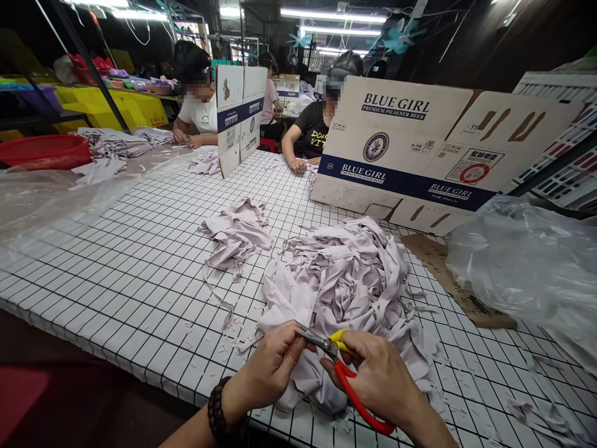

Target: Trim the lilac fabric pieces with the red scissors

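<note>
My right hand (pixel 380 373) is wrapped round the handles of a pair of scissors (pixel 347 379), one handle red and one yellow. The blades point left and reach the fingertips of my left hand (pixel 268 370). Thumb and fingers of that left hand are pinched together at the near edge of a big pale lilac fabric heap (pixel 345 267); they seem to grip a bit of this fabric, though the fingers partly hide it. A smaller fabric pile (pixel 237 233) lies farther left. Small cut scraps are scattered on the grid-patterned table (pixel 153 280).
Cardboard sheets (pixel 396 137) printed BLUE GIRL stand upright across the table. Clear plastic (pixel 522 261) and a brown cardboard piece (pixel 452 280) lie at right. A red basket (pixel 44 151) stands far left. Co-workers sit opposite, one in a white shirt (pixel 200 118).
</note>
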The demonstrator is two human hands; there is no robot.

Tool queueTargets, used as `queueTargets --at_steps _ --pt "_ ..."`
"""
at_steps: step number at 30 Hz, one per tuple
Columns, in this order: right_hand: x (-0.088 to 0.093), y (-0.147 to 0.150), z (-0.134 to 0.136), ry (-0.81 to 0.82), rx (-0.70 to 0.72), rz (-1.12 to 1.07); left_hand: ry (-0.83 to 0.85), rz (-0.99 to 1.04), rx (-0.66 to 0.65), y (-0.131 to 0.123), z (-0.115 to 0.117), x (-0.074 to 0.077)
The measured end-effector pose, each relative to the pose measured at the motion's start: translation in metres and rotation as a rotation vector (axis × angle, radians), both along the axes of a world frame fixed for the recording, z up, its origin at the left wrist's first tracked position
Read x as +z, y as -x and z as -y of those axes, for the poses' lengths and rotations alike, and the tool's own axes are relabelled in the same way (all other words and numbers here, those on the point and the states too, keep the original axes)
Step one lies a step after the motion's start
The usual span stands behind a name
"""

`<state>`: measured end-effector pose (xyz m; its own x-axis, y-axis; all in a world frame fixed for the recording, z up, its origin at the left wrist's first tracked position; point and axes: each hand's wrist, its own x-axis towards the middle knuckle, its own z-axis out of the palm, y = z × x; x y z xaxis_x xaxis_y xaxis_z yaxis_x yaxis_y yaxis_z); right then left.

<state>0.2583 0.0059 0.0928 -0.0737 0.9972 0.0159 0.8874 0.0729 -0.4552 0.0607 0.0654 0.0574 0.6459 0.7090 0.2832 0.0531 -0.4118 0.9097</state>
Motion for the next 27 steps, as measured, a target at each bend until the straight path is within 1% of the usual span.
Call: queueTargets --at_steps 5,8,10,11,13,14,16,18,21,23,25,27 --pt "-0.005 0.002 -0.001 -0.006 0.004 -0.069 0.010 -0.003 0.018 0.001 0.000 0.000" --pt "-0.007 -0.003 -0.003 0.063 -0.010 -0.184 0.048 0.008 0.016 0.001 0.000 0.000" --pt "-0.007 -0.011 -0.008 0.144 -0.075 -0.326 0.093 0.021 0.026 0.003 -0.001 0.000" --pt "-0.006 -0.017 -0.012 0.172 -0.132 -0.396 0.117 0.030 0.037 0.004 -0.001 0.000" --pt "-0.006 -0.027 -0.024 0.174 -0.228 -0.481 0.164 0.059 0.073 0.007 -0.003 -0.001" --pt "-0.006 -0.031 -0.031 0.153 -0.239 -0.485 0.182 0.081 0.099 0.010 -0.003 -0.002" --pt "-0.010 -0.032 -0.050 0.111 -0.196 -0.451 0.211 0.142 0.165 0.015 -0.006 -0.003" --pt "-0.017 -0.027 -0.072 0.087 -0.131 -0.428 0.244 0.213 0.236 0.021 -0.009 -0.004" --pt "-0.030 -0.016 -0.104 0.069 -0.101 -0.431 0.299 0.300 0.327 0.032 -0.015 -0.003" --pt "-0.034 -0.013 -0.121 0.069 -0.095 -0.452 0.314 0.353 0.391 0.040 -0.022 0.000" --pt "-0.029 -0.015 -0.129 0.093 -0.089 -0.496 0.308 0.422 0.466 0.048 -0.031 0.008" --pt "-0.016 -0.019 -0.129 0.143 -0.068 -0.566 0.290 0.503 0.538 0.056 -0.045 0.019"
